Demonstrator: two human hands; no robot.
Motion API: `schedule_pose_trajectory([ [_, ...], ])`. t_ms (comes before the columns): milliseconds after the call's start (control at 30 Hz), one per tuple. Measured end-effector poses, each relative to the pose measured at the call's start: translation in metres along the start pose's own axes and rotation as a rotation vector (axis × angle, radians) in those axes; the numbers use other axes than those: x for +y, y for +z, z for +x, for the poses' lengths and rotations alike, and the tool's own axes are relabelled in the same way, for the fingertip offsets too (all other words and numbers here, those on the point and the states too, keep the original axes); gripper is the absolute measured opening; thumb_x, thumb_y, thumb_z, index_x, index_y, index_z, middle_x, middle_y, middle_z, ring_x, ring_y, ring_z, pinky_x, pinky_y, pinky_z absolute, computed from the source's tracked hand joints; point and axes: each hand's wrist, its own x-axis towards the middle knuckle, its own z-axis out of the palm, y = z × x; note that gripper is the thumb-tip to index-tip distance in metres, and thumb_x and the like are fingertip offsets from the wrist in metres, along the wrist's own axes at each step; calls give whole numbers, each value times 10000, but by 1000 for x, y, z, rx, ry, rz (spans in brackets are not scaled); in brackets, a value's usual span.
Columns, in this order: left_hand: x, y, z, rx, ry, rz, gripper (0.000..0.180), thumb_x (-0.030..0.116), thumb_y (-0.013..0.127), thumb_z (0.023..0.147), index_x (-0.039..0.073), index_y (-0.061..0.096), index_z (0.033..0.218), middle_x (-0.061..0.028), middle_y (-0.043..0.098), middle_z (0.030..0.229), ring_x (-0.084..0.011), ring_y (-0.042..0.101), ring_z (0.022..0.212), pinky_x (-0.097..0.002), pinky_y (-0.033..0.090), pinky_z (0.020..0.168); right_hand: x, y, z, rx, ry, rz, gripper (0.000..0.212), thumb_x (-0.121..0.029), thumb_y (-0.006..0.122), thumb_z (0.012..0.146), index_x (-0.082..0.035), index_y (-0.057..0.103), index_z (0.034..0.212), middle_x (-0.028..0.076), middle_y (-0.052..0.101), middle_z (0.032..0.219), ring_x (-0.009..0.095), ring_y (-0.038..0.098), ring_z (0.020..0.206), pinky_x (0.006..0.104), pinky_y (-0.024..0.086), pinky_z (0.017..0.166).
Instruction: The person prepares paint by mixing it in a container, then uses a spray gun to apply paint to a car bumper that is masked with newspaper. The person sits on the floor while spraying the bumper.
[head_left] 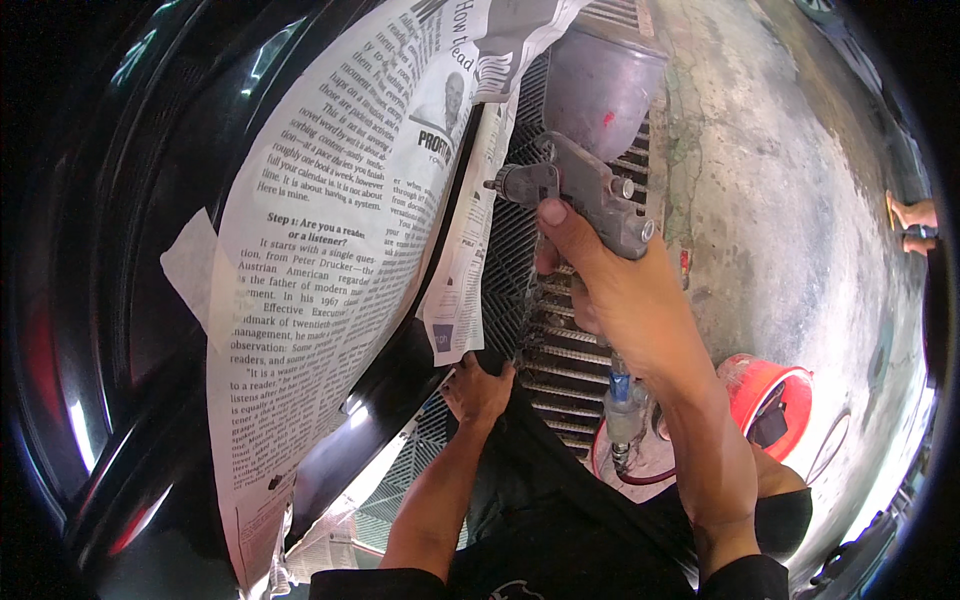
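Note:
My right hand [610, 280] is wrapped round the grip of a worn grey spray gun [590, 190], thumb on its back. Its metal paint cup [605, 85] sits on top, with a small red mark. Below the fist hangs a clear fitting with a blue band [621, 400], joined to a dark red hose [640, 480]. My left hand [478, 392] is lower down, by the bottom end of a narrow newspaper strip [455, 320], its finger and thumb apart at a black edge. A large newspaper sheet [310, 240] covers part of the glossy black car body [120, 330].
Beneath the spray gun lies a ribbed metal floor grate [565, 365], with stained concrete [740, 210] to its right. A red bucket [740, 375] holding a dark item stands at the right. Another person's foot [912, 214] shows at the far right edge.

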Motion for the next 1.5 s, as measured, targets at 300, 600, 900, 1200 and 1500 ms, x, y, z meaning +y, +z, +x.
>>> schedule_pose_trajectory([
  [300,4,0,6,31,3,-5,922,617,716,947,9,480,1600,-323,557,1566,-506,568,1431,-578,401,1225,-7,-1,6,-46,15,10,493,-505,713,1080,-14,744,1097,8,673,840,71,537,711,283,424,623],
  [600,7,-6,6,-2,4,-16,908,598,709,952,1,477,1596,-316,568,1556,-483,573,1436,-572,403,1222,-2,-2,19,-46,59,-57,495,-500,712,1075,-7,753,1050,13,664,794,100,547,687,309,435,623],
  [900,8,-11,12,-171,-25,12,1016,685,635,978,16,370,1695,-305,367,1723,-516,446,1534,-589,420,1241,-11,-10,51,116,-9,133,431,-499,744,1060,-78,703,1139,55,690,898,75,459,532,262,354,481],
  [1200,2,14,15,38,28,31,969,646,725,928,3,462,1603,-302,528,1585,-520,542,1437,-593,423,1211,6,-129,145,511,-280,339,509,-477,709,1091,-45,665,1358,117,735,1054,118,573,670,309,526,571],
  [1500,12,15,17,6,-87,85,1020,711,683,929,66,436,1679,-316,383,1711,-524,439,1531,-611,400,1240,141,-473,269,797,-150,496,521,-521,596,1134,-149,482,1479,150,672,1181,253,639,860,438,597,766],
])
